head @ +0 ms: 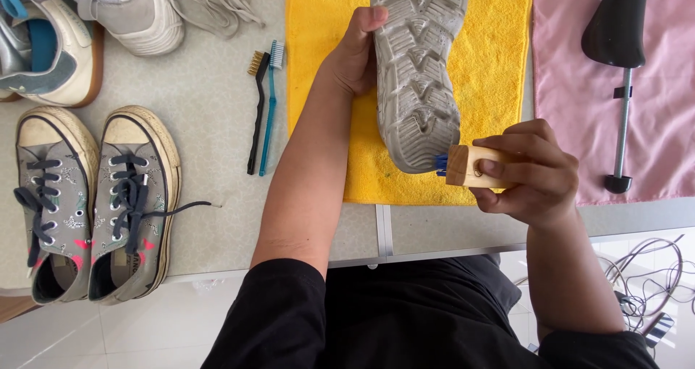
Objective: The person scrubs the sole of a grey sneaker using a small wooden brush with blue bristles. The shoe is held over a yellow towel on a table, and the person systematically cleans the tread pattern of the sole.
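Taking the yellow towel (pixel 499 65) as the landmark: a grey shoe (pixel 418 72) is held sole-up over the middle of it, heel end toward the person and toe reaching past the towel's far edge. The left hand (pixel 355 58) is curled round the shoe's side, thumb lying on the edge of the sole, the other fingers hidden underneath. The right hand (pixel 532 170), just over the towel's near edge, is closed round a wooden-block brush (pixel 467 166), whose blue bristles touch the heel of the sole. The shoe looks light, with a stiff, deeply grooved rubber sole and probably a softer upper, so the firm midsole edge where the thumb sits seems the soundest place to hold it; the tread should give good grip, not slip. The brush block is hard and small, easily enclosed by the fingers. Left of the towel, on the bench (pixel 217 123), lie two slim brushes (pixel 262 108) side by side, one black-handled, one blue. Farther left stands a pair of grey lace-up sneakers (pixel 94 202), with more pale shoes (pixel 87 29) and loose laces (pixel 213 7) beyond them. Right of the towel lies a pink cloth (pixel 572 101) carrying a black shoe tree (pixel 619 65) on a metal rod. Cables (pixel 644 282) hang below the bench edge on that side.
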